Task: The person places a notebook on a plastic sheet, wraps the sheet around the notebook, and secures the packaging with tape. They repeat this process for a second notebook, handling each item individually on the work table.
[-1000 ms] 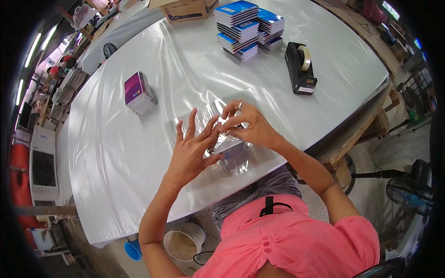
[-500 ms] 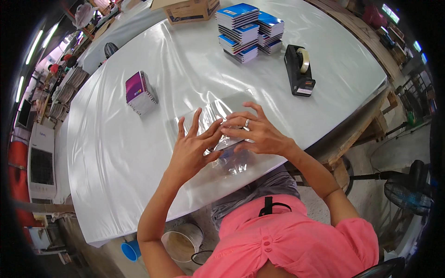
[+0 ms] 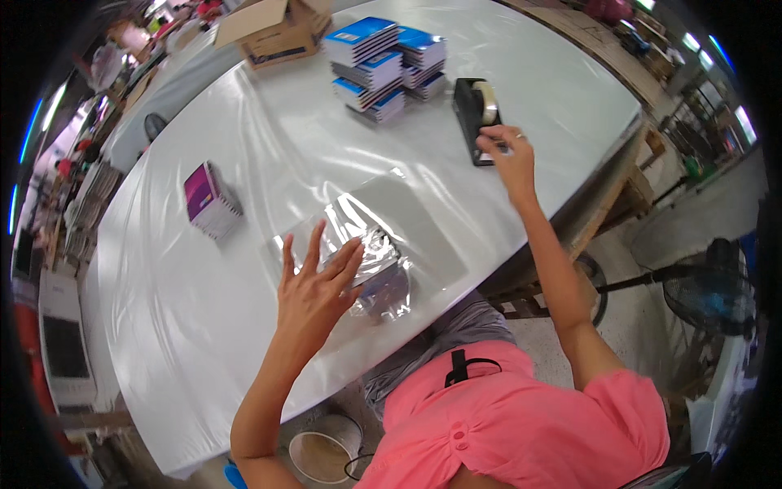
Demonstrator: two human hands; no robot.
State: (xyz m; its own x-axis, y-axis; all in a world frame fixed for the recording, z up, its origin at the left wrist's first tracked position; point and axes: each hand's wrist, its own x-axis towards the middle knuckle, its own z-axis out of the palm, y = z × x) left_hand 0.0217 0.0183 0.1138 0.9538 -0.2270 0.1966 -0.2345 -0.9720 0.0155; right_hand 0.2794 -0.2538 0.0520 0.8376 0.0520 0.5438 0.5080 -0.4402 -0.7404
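My left hand (image 3: 316, 287) lies with spread fingers on a wrapped bundle (image 3: 376, 262) near the table's front edge. Glossy clear plastic film (image 3: 419, 224) surrounds the bundle and spreads flat beyond it; glare hides most of what is inside. My right hand (image 3: 511, 163) reaches out to the near end of a black tape dispenser (image 3: 470, 114). Its thumb and fingertips are pinched together there; whether tape is between them is too small to see. A roll of pale tape (image 3: 486, 99) sits in the dispenser.
Left of the film stands a small stack of purple-covered spiral notebooks (image 3: 210, 200). Blue-covered notebooks (image 3: 366, 69) are piled at the back, beside an open cardboard box (image 3: 281, 37). White plastic sheeting covers the table (image 3: 179, 326). A bucket (image 3: 326, 448) and a fan (image 3: 707, 285) stand beyond the edge.
My right hand has left the wrapped bundle and moved right and away from me to the tape dispenser. The left hand stays at the bundle. The whole view has shifted a little.
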